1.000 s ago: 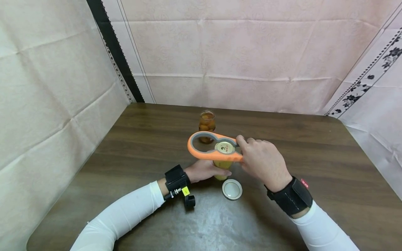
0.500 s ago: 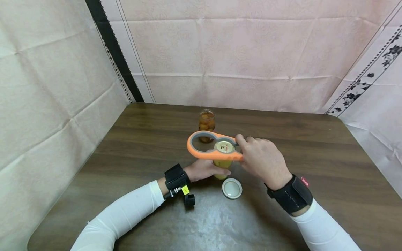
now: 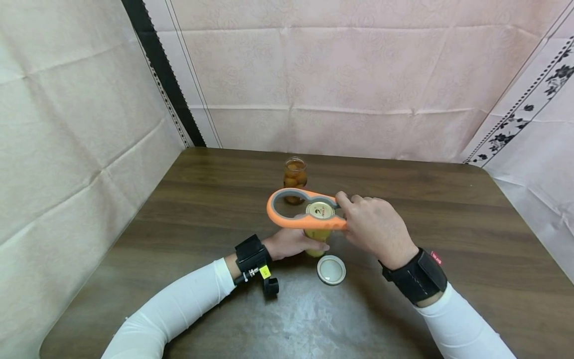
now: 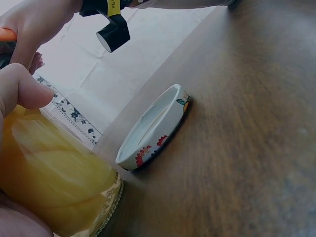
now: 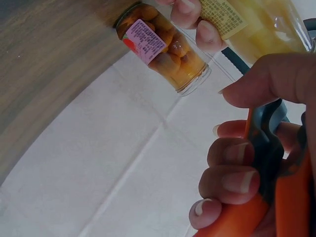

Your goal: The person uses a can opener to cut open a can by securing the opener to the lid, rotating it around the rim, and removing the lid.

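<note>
My left hand point(image 3: 291, 243) grips a glass jar of yellow fruit point(image 4: 54, 168) at the middle of the table, its thumb across the near side. That jar has its gold lid point(image 3: 320, 210) on. Around the lid sits an orange jar opener point(image 3: 298, 222) with grey inner edges. My right hand point(image 3: 376, 229) holds the opener's handles, fingers curled round them in the right wrist view. The wider loop of the opener, to the left of the lid, has nothing clamped in it.
A lidless jar of amber-brown fruit point(image 3: 295, 172) with a pink label point(image 5: 144, 41) stands upright behind the opener. Its rim is uncovered. A loose white lid point(image 3: 331, 269) lies inside up in front of the yellow jar. Cloth hangs beyond the brown table point(image 3: 215, 189).
</note>
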The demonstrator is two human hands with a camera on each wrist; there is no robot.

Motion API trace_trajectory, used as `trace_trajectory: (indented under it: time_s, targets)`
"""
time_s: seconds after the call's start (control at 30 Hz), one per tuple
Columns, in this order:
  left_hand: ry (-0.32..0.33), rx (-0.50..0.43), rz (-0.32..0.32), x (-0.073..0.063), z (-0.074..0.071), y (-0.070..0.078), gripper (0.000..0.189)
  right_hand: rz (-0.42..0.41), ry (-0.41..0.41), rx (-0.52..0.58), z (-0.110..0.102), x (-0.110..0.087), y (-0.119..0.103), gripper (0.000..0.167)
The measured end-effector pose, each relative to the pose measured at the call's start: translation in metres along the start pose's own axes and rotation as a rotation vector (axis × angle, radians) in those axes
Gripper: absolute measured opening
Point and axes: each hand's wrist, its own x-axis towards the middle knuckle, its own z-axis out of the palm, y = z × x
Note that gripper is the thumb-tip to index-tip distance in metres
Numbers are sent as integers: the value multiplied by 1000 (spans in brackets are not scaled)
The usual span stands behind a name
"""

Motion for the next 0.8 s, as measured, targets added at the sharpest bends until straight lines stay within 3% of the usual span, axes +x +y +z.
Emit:
trace_trajectory:
  time_s: [0.37,0.8]
  targets:
    - [2,9,27,1,0,0,64,1,-32,12,0,1,2,51]
    - [2,11,9,1,-1,-1,64,-10,-20,20,1,2,3,48]
